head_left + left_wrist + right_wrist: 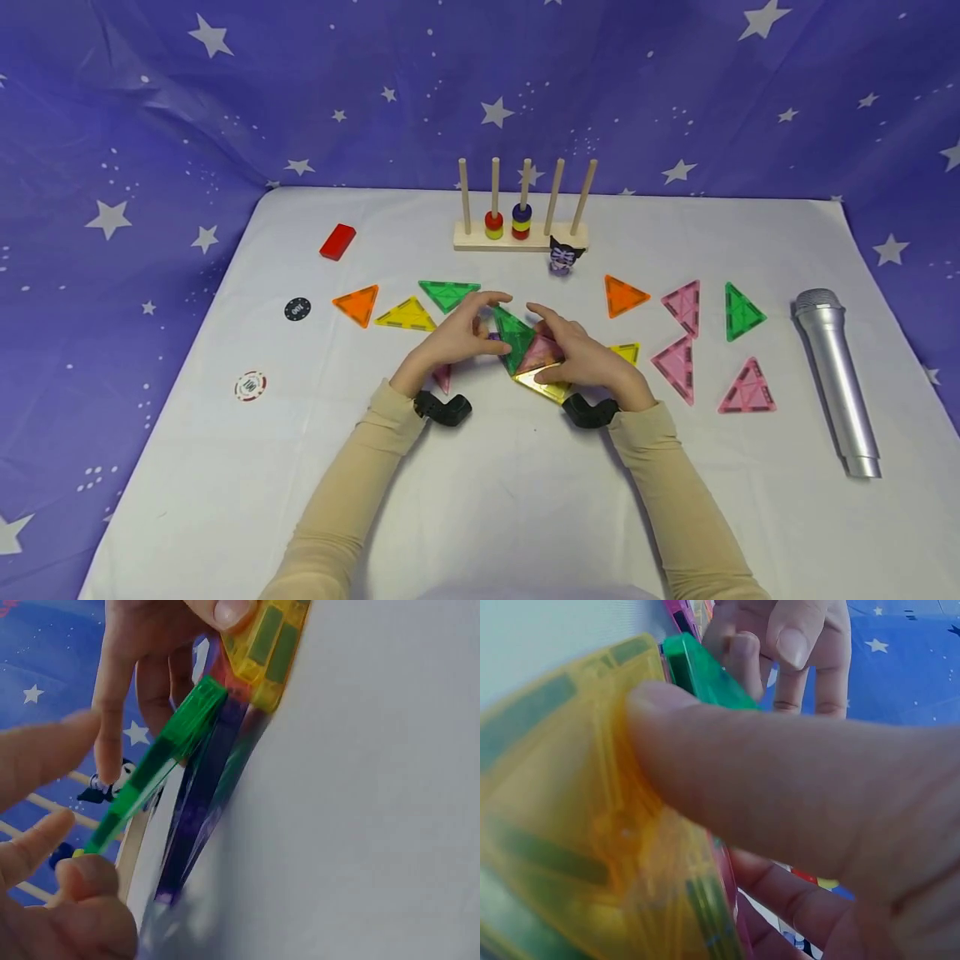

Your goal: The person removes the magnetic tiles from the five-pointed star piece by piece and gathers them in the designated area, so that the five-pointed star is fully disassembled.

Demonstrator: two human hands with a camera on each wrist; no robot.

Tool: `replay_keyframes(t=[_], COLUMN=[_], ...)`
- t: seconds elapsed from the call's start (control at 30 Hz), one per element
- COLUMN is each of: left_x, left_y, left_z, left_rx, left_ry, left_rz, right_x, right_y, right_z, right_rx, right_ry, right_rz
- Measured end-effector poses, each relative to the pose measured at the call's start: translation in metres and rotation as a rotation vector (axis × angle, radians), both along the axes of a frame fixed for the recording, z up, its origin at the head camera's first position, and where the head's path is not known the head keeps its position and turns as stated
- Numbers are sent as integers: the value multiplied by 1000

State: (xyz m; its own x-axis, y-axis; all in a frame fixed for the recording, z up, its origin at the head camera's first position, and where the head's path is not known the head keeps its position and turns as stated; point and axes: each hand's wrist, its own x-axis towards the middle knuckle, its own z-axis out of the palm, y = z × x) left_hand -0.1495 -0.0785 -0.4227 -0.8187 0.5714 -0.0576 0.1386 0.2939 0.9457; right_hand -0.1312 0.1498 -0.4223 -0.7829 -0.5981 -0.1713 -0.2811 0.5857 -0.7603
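Observation:
Over the middle of the table, my right hand [585, 354] grips a joined cluster of translucent magnetic tiles. Its thumb presses the yellow magnetic tile [555, 787], with fingers behind the cluster. A pink tile [542, 354] sits between the yellow one and a green triangular tile [513, 337]. In the left wrist view, a purple tile [201, 802] slants close beneath the green one. My left hand [465, 329] curves loosely by the green tile's left side, thumb and fingers spread apart with fingertips near its edge.
Loose triangular tiles lie both sides, including an orange one [358, 306] and a pink one [748, 387]. Behind stands a wooden peg stand [480, 242] with rings, beside a small figurine [562, 257]. A silver microphone [838, 383] lies right; a red block [337, 242] and chips [251, 386] lie left.

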Motion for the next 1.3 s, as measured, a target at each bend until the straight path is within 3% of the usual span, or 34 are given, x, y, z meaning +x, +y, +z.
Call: replay_keyframes(t=[0.17, 0.23, 0.37, 0.57, 0.8, 1.1, 1.3], left_x=[8, 6, 5, 10, 15, 27, 31], left_y=[5, 7, 10, 14, 13, 8, 6], left_z=[16, 9, -5, -16, -15, 13, 16], left_rx=[157, 173, 120, -34, 0, 70, 68], left_ry=[-102, -112, -109, 20, 0, -70, -67], left_rz=[-35, -42, -51, -34, 13, 9, 31], right_x=[1, 1, 1, 3, 6, 10, 11], right_y=[-1, -1, -1, -1, 2, 6, 3], right_z=[1, 1, 2, 4, 4, 6, 3], right_rx=[-2, -5, -7, -4, 2, 13, -6], right_ry=[-21, -26, -28, -6, -21, -9, -30], right_rz=[2, 0, -10, -4, -15, 62, 85])
